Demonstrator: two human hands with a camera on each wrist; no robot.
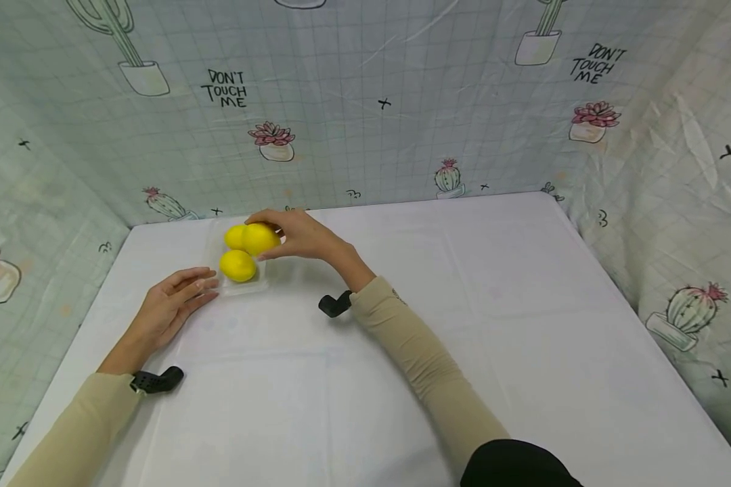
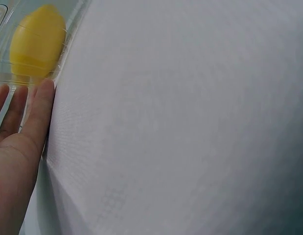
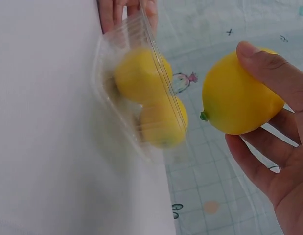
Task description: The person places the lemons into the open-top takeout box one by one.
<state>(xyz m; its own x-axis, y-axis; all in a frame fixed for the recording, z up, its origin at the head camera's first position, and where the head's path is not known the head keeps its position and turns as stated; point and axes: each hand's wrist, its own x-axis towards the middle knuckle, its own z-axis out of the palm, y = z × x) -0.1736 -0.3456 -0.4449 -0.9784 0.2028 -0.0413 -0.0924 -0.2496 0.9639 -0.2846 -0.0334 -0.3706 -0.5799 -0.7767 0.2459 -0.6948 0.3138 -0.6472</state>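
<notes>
A clear plastic container point(image 1: 246, 288) stands at the table's back left, with two yellow lemons point(image 3: 143, 76) inside. The right hand point(image 1: 301, 234) grips a third lemon point(image 3: 243, 93) between thumb and fingers; in the right wrist view this lemon is apart from the container, its green stem end toward it. In the head view the held lemon overlaps the far one, while the near lemon point(image 1: 238, 266) shows whole. The left hand point(image 2: 24, 142) has its fingers extended, fingertips right at the container's end wall.
A white cloth covers the table point(image 1: 365, 379). Behind it and at both sides hangs a curtain point(image 1: 353, 101) printed with cacti and words. Black wrist devices point(image 1: 335, 304) sit on both forearms. A dark rounded shape point(image 1: 518, 467) shows at the bottom edge.
</notes>
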